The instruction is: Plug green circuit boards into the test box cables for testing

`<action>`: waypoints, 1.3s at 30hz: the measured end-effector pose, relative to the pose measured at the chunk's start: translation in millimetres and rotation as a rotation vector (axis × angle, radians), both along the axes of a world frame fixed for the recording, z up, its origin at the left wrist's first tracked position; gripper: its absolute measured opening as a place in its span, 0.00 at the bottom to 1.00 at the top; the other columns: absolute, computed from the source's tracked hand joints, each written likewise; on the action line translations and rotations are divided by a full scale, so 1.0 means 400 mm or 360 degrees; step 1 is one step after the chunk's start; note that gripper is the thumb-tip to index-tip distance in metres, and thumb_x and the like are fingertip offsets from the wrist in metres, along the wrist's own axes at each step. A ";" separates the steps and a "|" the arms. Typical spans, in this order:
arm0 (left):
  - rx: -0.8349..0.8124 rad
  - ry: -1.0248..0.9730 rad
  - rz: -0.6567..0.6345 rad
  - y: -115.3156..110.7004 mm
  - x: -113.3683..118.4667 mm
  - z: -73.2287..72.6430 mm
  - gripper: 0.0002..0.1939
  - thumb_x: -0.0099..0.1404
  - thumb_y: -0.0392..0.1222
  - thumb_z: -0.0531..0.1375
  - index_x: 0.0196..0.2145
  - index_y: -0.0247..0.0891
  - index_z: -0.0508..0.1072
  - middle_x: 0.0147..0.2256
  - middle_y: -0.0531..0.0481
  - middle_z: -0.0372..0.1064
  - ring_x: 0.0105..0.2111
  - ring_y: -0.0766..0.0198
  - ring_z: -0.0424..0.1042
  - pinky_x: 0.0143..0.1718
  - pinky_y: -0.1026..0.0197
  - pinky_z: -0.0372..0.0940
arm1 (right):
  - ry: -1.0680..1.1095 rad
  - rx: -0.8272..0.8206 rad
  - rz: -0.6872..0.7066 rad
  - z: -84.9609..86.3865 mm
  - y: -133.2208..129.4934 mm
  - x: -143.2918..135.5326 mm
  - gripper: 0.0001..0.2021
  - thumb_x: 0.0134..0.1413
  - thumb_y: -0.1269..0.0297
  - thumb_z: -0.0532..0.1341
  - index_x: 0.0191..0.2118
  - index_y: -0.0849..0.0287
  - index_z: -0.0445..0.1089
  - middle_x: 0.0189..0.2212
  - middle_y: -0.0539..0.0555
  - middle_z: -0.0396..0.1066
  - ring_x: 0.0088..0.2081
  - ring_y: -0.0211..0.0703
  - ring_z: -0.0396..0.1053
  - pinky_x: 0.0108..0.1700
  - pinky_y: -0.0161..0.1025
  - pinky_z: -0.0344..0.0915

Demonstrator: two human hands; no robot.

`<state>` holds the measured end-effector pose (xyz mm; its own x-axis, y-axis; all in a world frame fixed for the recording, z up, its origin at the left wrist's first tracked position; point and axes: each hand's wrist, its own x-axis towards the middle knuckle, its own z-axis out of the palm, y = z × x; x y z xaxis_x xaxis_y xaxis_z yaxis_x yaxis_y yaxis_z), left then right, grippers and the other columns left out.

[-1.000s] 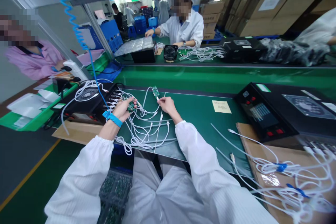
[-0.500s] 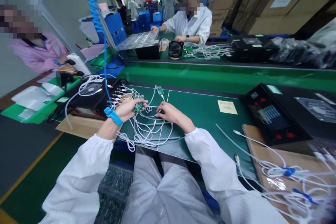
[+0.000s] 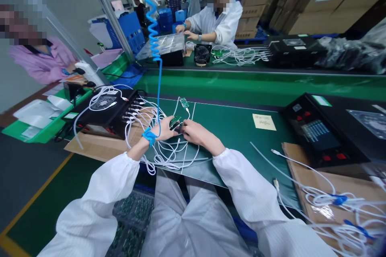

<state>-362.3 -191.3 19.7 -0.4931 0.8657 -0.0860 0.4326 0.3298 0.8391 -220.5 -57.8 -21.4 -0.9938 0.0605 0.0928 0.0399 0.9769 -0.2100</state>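
Note:
My left hand (image 3: 165, 128), with a blue wrist strap (image 3: 148, 136) on its wrist, is closed on a green circuit board (image 3: 175, 122) tilted between its fingers. Close beside it, my right hand (image 3: 194, 131) has its fingers pinched together at the board's right side; what they hold is hidden. White cables (image 3: 165, 154) lie tangled below and behind both hands. Beyond the hands, a second small green board (image 3: 184, 103) rests on the green mat (image 3: 223, 128) with a white plug at its lower end. The cables run from a black box (image 3: 105, 114) on the left.
A blue coiled cord (image 3: 153, 34) hangs down to the left wrist. At the right stands a black tester with a screen (image 3: 316, 130), near bundled white cables (image 3: 327, 196) on cardboard. A yellow note (image 3: 264, 122) lies on the mat. A co-worker (image 3: 224, 20) works across the bench.
My left hand has moved right with the circuit board, up against my right hand, and the board has turned more edge-on. The coiled cord has swung right. My right hand has barely shifted.

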 end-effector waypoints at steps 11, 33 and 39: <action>0.0047 -0.0053 0.0171 0.001 0.000 -0.007 0.21 0.43 0.41 0.76 0.34 0.38 0.74 0.27 0.52 0.73 0.27 0.62 0.70 0.31 0.60 0.68 | 0.0658 -0.0135 -0.0281 0.024 -0.035 0.004 0.08 0.70 0.71 0.55 0.46 0.64 0.71 0.47 0.65 0.71 0.43 0.50 0.70 0.45 0.44 0.67; 0.0737 -0.1182 0.0724 0.003 -0.001 0.085 0.05 0.58 0.32 0.63 0.34 0.31 0.76 0.31 0.44 0.77 0.32 0.61 0.78 0.38 0.60 0.74 | 0.0779 -0.2375 -0.0319 -0.008 -0.096 -0.079 0.13 0.68 0.54 0.56 0.46 0.59 0.67 0.38 0.52 0.71 0.19 0.29 0.66 0.21 0.31 0.57; 0.0900 -0.0968 0.0867 0.015 -0.007 0.073 0.15 0.51 0.35 0.71 0.38 0.36 0.78 0.42 0.43 0.80 0.44 0.54 0.79 0.47 0.54 0.73 | 0.0760 -0.2413 -0.0352 -0.018 -0.110 -0.084 0.13 0.67 0.55 0.58 0.47 0.59 0.68 0.28 0.44 0.63 0.20 0.28 0.58 0.21 0.30 0.53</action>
